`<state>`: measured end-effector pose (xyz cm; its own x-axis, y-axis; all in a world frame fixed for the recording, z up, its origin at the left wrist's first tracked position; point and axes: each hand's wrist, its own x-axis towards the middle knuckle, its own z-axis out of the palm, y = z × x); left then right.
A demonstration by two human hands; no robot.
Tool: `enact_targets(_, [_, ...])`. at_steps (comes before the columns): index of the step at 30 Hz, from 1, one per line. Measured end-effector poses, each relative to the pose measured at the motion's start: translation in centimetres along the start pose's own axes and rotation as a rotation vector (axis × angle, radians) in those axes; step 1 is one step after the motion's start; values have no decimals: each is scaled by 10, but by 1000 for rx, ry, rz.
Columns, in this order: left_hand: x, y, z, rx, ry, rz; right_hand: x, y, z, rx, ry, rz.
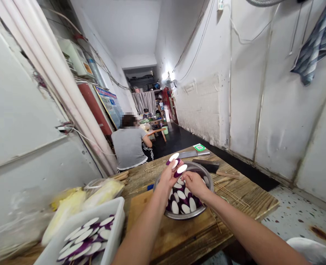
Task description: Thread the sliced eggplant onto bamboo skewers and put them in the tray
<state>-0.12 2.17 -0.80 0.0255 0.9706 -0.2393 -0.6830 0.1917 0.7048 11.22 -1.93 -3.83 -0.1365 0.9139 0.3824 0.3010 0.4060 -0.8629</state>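
My left hand is closed round several purple-skinned eggplant slices with white cut faces, raised over the far rim of a metal bowl. Close beside it, my right hand is pinched shut near the lowest of these slices. Whatever sits between its fingertips is too small to make out. Below both hands, the round metal bowl holds more slices of the same kind. It rests partly on a wooden cutting board.
A white plastic bin of skewered eggplant slices stands at the left, by plastic bags. Beyond the bowl lie a cleaver and a dark-bladed knife. Thin skewers lie right. A person sits beyond the table.
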Motion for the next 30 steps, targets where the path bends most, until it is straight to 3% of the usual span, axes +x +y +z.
enact_targets(6, [0,-7,1,60,-134,-4,1,-1,-1,1,51,-3])
enact_targets(9, [0,-7,2,99,-144,20,1,-1,-2,2,63,0])
enact_targets(16, [9,2,-8,57,3,215,0,1,0,8,11,-14])
enact_targets(24, [10,3,-8,66,108,177,-1,4,1,-11,-15,4])
enact_targets(30, [6,-3,-3,107,112,187,2,9,2,-39,9,31])
